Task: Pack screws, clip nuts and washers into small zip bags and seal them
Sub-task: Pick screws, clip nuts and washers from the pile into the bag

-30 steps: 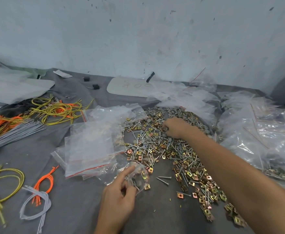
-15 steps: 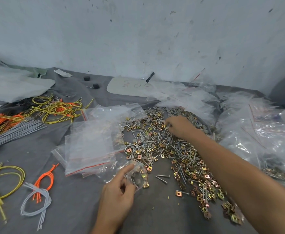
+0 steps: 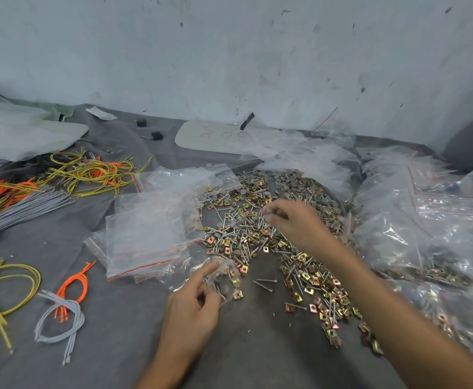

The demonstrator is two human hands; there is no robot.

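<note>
Across the cloth [image 3: 117, 346] sprawls the pile [image 3: 257, 234]. Above it hangs the right hand [image 3: 294, 223], well apart from the left hand [image 3: 193, 307], which grips the part-filled bag [image 3: 226, 279] beside the pile. The right hand pinches what look like washers [image 3: 269, 212]. If the bag's limp mouth sags, they could miss and scatter.

grey cloth [image 3: 123, 327]; gold clip nuts [image 3: 308, 282]; orange wires [image 3: 74, 284].

The fingertips [image 3: 269, 213] of the right hand [image 3: 294, 223] are blurry, so I cannot tell if they pinch anything. The left hand [image 3: 193, 304] hides the near part of the small bag [image 3: 226, 279] it holds. Both arms run off the near edge. The grey wires [image 3: 19, 209] are cut off on the left, the full bags [image 3: 440, 234] on the right. The writing on the far pale board [image 3: 201, 136] is too faint to read.
</note>
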